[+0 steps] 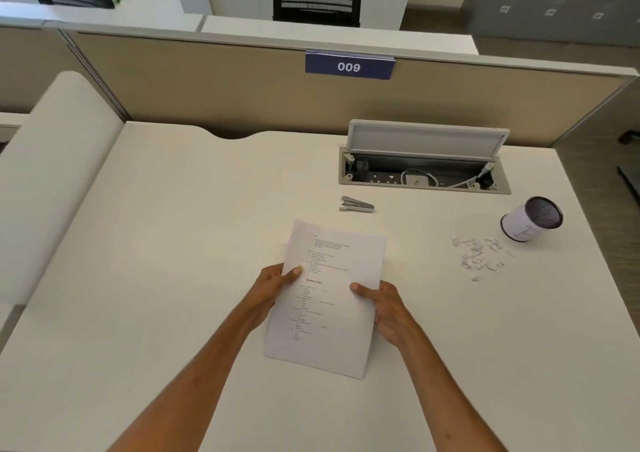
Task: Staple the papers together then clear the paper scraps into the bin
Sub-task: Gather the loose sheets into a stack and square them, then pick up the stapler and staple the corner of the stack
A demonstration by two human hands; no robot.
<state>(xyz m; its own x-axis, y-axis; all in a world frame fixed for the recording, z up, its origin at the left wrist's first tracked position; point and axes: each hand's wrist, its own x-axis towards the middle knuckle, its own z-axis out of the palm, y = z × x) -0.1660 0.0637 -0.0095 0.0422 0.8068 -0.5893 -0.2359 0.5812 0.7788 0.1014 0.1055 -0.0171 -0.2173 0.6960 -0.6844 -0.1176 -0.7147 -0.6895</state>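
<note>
Both hands grip the papers [329, 299] above the desk [156, 243]: left hand [273, 287] closed on the left edge, right hand [384, 307] on the right. Stapler [357, 204] lies beyond; scraps [479, 254] lie beside the bin [531, 219].

Papers held in both hands above the bench.
Your left hand [273, 283] and right hand [382, 307] grip the papers [329, 299] by their side edges. Stapler [357, 204] lies beyond them; scraps [479, 255] lie beside the bin [531, 219].
</note>
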